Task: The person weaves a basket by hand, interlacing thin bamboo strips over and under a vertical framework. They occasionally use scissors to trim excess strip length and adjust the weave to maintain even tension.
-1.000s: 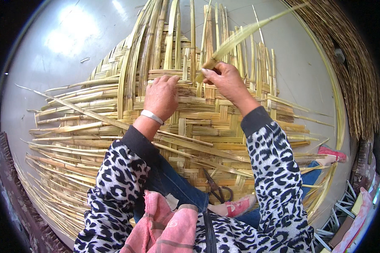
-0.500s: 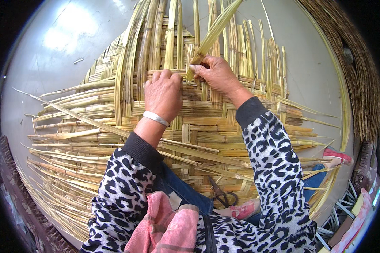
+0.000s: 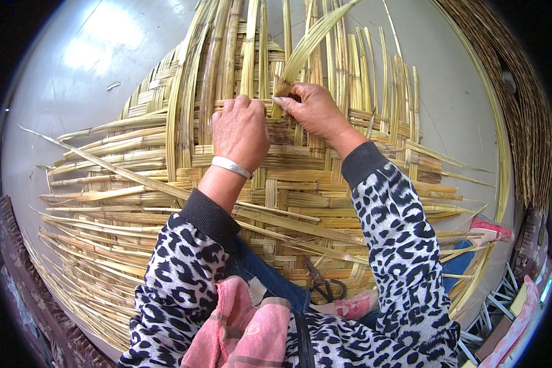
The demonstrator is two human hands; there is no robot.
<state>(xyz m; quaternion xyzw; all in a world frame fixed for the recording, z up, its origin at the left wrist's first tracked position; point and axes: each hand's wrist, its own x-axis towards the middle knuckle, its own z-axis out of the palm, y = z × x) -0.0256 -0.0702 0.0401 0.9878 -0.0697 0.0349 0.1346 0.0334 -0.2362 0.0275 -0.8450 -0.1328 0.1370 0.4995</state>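
A large mat of woven flattened reed strips [image 3: 306, 176] lies on the floor before me, its loose ends sticking out on the left, right and far sides. My right hand [image 3: 317, 115] pinches a wide reed strip [image 3: 310, 49] between thumb and fingers; the strip slants up and away to the right. Close by on the left, my left hand [image 3: 241, 132] rests on the weave with its fingers curled down. Its fingertips are hidden behind the knuckles, so what they grip cannot be made out. A pale band [image 3: 231, 166] circles my left wrist.
Scissors [image 3: 324, 288] with dark handles lie on the mat near my legs. Loose strips [image 3: 122, 172] cross the weave at the left. A bundle of brown stalks [image 3: 521, 122] stands at the far right. A pink cloth [image 3: 245, 325] hangs at my front.
My left hand has shifted slightly to the right, nearer my right hand. The wide strip in my right hand has bent over a little more to the right.
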